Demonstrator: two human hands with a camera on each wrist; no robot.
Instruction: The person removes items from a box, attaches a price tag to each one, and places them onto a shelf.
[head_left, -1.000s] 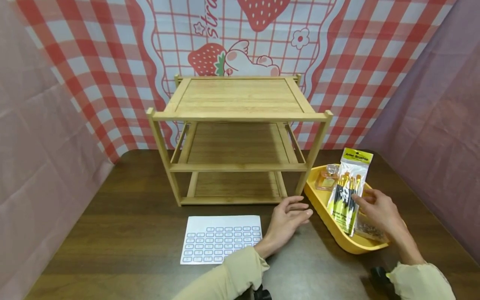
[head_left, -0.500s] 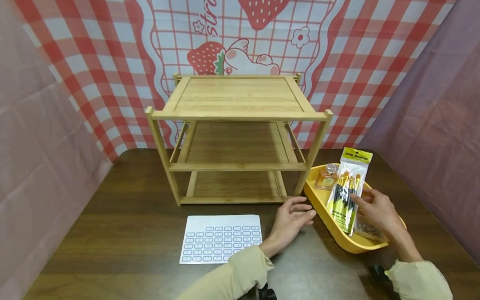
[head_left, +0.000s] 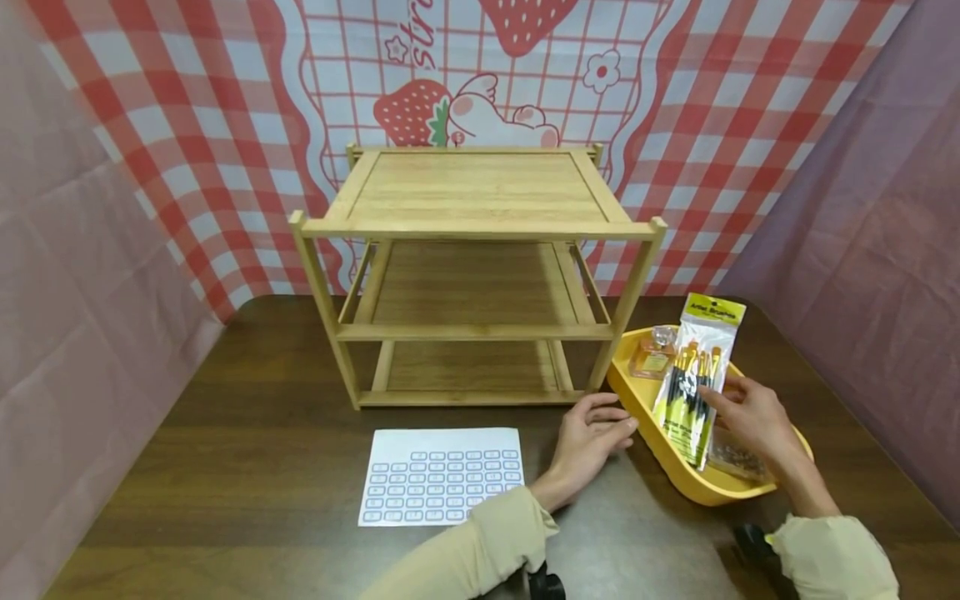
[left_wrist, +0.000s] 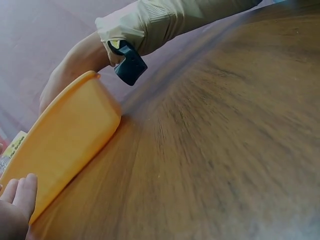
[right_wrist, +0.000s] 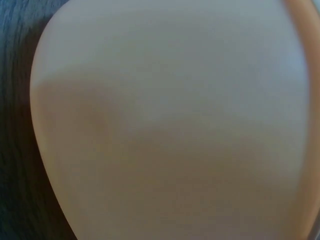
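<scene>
In the head view a yellow tray (head_left: 675, 475) stands at the right of the table. A clear pack of artist brushes (head_left: 693, 383) with a yellow header leans in it, its top rising past the far rim. My right hand (head_left: 761, 421) reaches over the tray and holds the pack's right edge, thumb in front; the other fingertips are partly hidden. My left hand (head_left: 585, 446) lies by the tray's left side, fingers loosely extended; in the left wrist view its fingers (left_wrist: 25, 192) are at the tray's outer wall. The right wrist view is mostly a blurred pale surface.
A perfume bottle (head_left: 652, 354) and a clear packet (head_left: 735, 457) of small items lie in the tray. A three-tier wooden shelf (head_left: 480, 229) stands at the back centre, close to the tray. A sheet of labels (head_left: 442, 477) lies before it on the dark table (head_left: 247, 467).
My left hand has shifted slightly right, closer to the tray's side. My right hand, the brush pack and the tray have hardly moved.
</scene>
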